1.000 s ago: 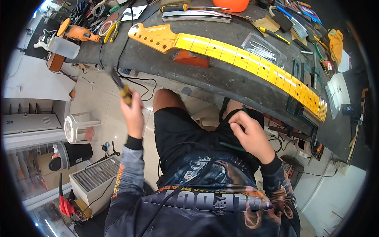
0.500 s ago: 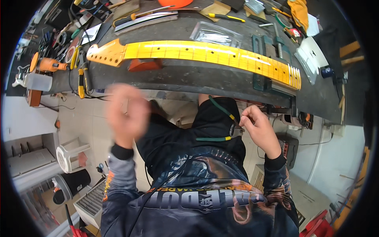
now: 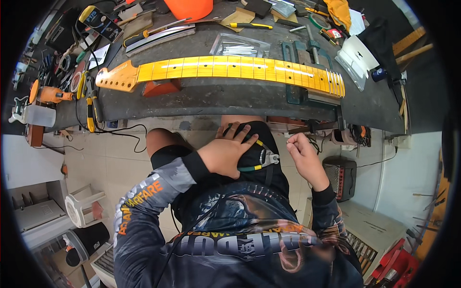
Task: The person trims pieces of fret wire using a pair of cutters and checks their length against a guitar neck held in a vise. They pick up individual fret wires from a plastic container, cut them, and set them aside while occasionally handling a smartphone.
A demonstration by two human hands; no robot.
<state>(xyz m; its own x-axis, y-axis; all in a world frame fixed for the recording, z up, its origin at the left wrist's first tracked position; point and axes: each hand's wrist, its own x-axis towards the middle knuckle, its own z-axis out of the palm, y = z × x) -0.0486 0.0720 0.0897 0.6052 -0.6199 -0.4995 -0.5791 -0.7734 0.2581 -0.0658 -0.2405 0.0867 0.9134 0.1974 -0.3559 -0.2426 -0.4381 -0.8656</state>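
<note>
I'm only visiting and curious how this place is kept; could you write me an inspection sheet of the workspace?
Surface: dark workbench, scuffed
Job's things: yellow guitar neck above a red block; green-handled pliers on the lap
Clutter: screwdriver, orange sander, yellow-and-black pliers, clear packet of metal strips
Hands: left hand spread over the lap, partly covering the green-handled pliers; right hand curled, contents unclear
Cables: black cable hanging below the bench's left front edge
Surroundings: white stool on tiled floor

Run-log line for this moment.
left hand: spread over green-handled pliers at lap | right hand: curled, contents unclear | guitar neck: propped over workbench
</note>
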